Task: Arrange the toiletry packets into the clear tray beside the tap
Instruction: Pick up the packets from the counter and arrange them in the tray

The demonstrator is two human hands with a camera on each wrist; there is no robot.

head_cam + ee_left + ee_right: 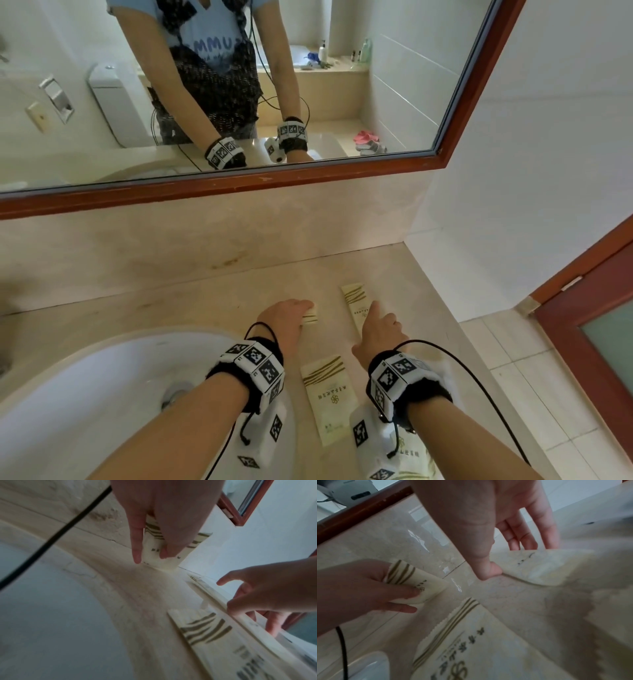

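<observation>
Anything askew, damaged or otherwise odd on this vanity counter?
The clear tray and tap are nowhere in view. Packets lie scattered at different angles beside the sink. A brownish stain marks the backsplash. No spill or damage shows.

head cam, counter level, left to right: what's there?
Sink basin → left hand holding a small packet → wide packet lying flat → right hand on a long packet → door frame.

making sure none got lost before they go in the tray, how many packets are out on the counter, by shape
small packet: 1
long packet: 1
wide packets: 2, the nearer one partly hidden under the right wrist
total: 4
</observation>
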